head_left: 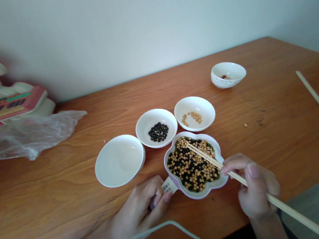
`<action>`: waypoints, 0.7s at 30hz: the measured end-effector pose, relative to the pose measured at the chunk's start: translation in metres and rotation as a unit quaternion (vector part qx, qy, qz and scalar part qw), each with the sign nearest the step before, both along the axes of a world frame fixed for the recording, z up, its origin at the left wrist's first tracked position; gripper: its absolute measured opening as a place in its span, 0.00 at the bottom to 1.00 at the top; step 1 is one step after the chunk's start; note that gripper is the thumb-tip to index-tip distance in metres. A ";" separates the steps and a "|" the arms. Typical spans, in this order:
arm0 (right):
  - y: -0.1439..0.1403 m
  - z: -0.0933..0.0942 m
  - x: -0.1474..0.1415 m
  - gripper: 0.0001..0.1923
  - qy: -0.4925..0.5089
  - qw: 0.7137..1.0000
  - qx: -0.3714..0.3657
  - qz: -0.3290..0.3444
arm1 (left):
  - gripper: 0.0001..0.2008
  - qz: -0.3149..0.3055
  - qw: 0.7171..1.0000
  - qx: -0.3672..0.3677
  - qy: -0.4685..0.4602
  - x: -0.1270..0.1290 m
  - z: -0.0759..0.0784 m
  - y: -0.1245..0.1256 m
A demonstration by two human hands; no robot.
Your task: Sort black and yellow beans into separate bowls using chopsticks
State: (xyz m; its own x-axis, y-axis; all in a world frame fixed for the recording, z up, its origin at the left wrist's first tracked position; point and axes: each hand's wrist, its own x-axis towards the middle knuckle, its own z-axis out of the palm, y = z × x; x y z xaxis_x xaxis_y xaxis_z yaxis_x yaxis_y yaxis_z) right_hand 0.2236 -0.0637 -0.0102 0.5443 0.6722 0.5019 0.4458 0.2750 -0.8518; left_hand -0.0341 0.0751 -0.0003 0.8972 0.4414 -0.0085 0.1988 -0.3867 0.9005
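Note:
My left hand [146, 203] is closed round the handle of a flower-shaped pan [169, 164], white inside with a lilac outside. Mixed black and yellow beans [193, 165] cover its bottom, with some green ones among them. In my right hand [256, 187] is a pair of wooden chopsticks [207, 157], their tips down at the beans near the pan's far side. Whether the tips pinch a bean is too small to tell. Just behind the pan stand a white bowl [140, 131] with black beans [158, 132] and another white bowl [208, 110] with a few yellow beans [196, 117].
An empty white bowl [118, 162] stands left of the pan. Farther back is a patterned bowl [228, 83] with small reddish bits. A wrapper strip [310, 89] lies at right, a toy [11, 105] and plastic bag [40, 135] at left. A cable [171, 222] crosses the front.

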 end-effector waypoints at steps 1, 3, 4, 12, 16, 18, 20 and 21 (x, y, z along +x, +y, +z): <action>0.001 0.001 0.000 0.22 0.000 1.000 0.002 0.001 | 0.13 0.000 1.000 0.003 -0.001 0.000 0.000 0.000; 0.002 0.003 -0.001 0.24 0.006 1.000 0.000 0.001 | 0.13 0.001 1.000 0.006 -0.001 0.001 0.001 0.001; 0.002 0.005 -0.002 0.26 0.010 1.000 -0.007 0.001 | 0.13 -0.001 1.000 0.008 -0.003 0.001 0.001 0.001; 0.005 0.028 0.004 0.31 0.025 0.997 -0.068 -0.002 | 0.12 -0.001 1.000 0.017 -0.006 0.000 0.001 0.002; 0.010 0.046 0.012 0.37 0.028 0.991 -0.131 0.020 | 0.12 0.000 1.000 0.013 -0.009 0.000 0.001 0.001; 0.014 0.054 0.013 0.37 0.032 0.990 -0.140 0.009 | 0.12 0.000 1.000 0.007 -0.010 0.001 0.001 0.001; 0.016 0.059 0.013 0.36 0.028 0.990 -0.135 -0.001 | 0.12 0.001 1.000 0.002 -0.011 0.000 0.001 0.001; 0.017 0.059 0.012 0.35 0.025 0.991 -0.132 -0.004 | 0.12 0.002 1.000 0.002 -0.012 0.000 0.001 0.000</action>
State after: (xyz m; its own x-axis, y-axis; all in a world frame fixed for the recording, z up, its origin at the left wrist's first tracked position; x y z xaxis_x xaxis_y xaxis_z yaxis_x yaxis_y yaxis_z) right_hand 0.2360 -0.0470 0.0491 0.5699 0.7721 0.2812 0.4025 0.0361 -0.9147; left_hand -0.0341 0.0754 0.0003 0.8957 0.4445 0.0142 0.1788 -0.3892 0.9036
